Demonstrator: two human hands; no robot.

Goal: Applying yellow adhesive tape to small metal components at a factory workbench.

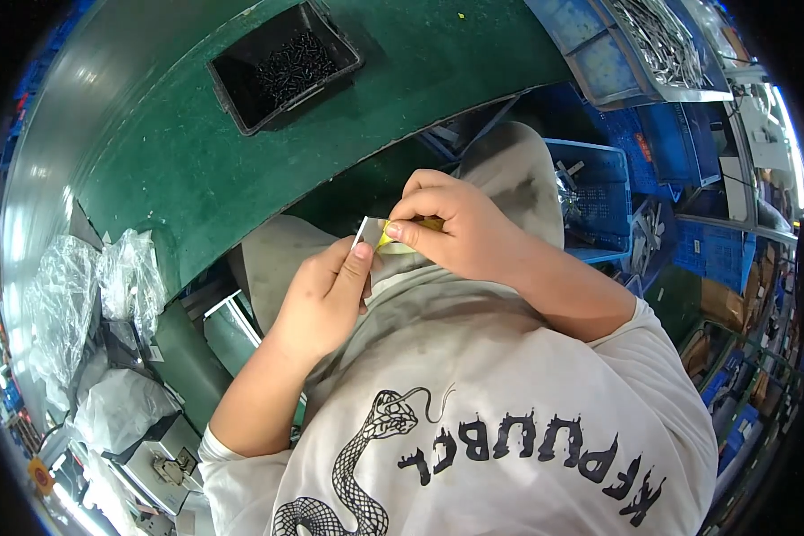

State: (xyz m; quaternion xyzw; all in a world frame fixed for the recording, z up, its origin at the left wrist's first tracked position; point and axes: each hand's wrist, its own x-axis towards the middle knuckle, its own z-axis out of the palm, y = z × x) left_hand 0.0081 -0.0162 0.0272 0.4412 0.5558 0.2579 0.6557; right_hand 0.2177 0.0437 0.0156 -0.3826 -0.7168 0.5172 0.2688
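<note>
Above my lap, my left hand (323,299) is closed, with thumb and fingers pinching a small flat silver-white piece (374,230) by its lower left edge. Close against it on the right, my right hand (451,225) is closed on a thin yellow strip (385,239), whose kind I cannot make out. The strip touches the right side of the silver-white piece. More yellow shows among the right fingers, and the rest is hidden by the hand.
On the green worktable (179,188) ahead stands a black bin (232,114) of small black parts. A blue crate (590,54) at the upper right holds long metal pieces. Another blue crate (606,170) stands beside my right knee. Clear plastic bags (132,272) lie at the left.
</note>
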